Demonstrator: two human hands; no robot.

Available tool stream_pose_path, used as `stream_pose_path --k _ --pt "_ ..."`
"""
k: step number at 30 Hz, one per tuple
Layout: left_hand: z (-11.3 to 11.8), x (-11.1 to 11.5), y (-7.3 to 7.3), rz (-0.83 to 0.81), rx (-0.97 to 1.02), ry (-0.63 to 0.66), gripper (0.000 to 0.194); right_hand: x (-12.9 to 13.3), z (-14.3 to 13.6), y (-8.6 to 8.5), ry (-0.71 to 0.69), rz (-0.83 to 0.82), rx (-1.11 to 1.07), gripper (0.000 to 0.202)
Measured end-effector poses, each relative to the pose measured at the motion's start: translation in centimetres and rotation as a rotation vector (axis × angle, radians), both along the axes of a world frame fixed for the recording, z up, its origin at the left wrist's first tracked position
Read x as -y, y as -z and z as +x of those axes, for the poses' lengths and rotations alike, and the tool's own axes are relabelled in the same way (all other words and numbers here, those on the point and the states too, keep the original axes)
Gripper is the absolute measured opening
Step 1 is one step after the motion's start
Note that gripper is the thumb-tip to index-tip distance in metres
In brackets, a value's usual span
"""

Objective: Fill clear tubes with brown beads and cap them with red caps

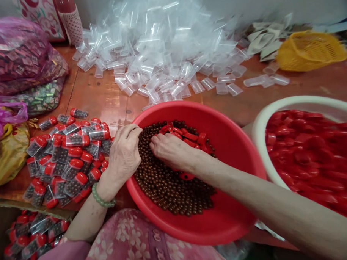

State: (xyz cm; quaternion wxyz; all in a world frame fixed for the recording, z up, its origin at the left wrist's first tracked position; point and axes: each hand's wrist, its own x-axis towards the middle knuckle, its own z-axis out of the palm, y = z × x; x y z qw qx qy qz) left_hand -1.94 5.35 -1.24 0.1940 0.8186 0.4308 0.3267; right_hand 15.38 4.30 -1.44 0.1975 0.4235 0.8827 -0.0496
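A red basin [237, 154] holds many small round brown beads [176, 198] and several red plastic caps [191, 137]. My left hand [124, 152], with a green bead bracelet [103, 197] on its wrist, is over the basin's left rim. Its fingers are curled closed, and whatever they hold is hidden. Inside the basin, my right hand [171, 151] reaches down to the beads beside the red caps. Its fingers are bent together, and I cannot make out anything between them. Left of the basin lies a pile of clear bead-filled tubes with red caps [73, 156].
Clear plastic tubes [165, 54] are heaped at the back. A white tub [261, 142] of red plastic parts stands at right, below a yellow basket [307, 53]. Plastic bags [17, 55] sit at far left. More filled tubes [32, 237] lie below the table's left edge.
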Motion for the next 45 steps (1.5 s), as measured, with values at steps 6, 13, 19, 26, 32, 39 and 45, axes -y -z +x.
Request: stream_pose_path --k 6,13,19,26,32,39,45 --pt "0.0 -0.1 0.1 0.008 0.009 0.004 0.026 1.9 -1.2 1.2 -0.202 -0.092 -0.114 0.027" --pt "-0.1 -0.3 0.3 0.084 0.012 -0.007 0.023 2.9 -1.7 0.9 0.018 -0.501 -0.548 0.035" --pt "-0.6 1.3 -1.1 0.044 0.173 0.111 0.029 3.3 0.1 -0.3 0.382 -0.66 -1.005 0.036" --pt "-1.6 1.9 -2.3 -0.799 0.323 0.493 0.066 3.3 2.0 -3.2 0.459 -0.538 -1.313 0.034" --pt "-0.2 1.5 -2.6 -0.928 0.368 0.518 0.059 3.5 2.6 -4.3 0.409 -0.487 -1.341 0.036" --pt "-0.3 1.8 -3.6 -1.155 0.483 0.385 0.042 1.4 5.4 -3.6 0.571 -0.258 -1.187 0.036" --pt "-0.6 1.6 -3.5 -1.007 0.343 0.454 0.02 -1.3 3.7 -1.4 0.328 0.029 -0.331 0.029"
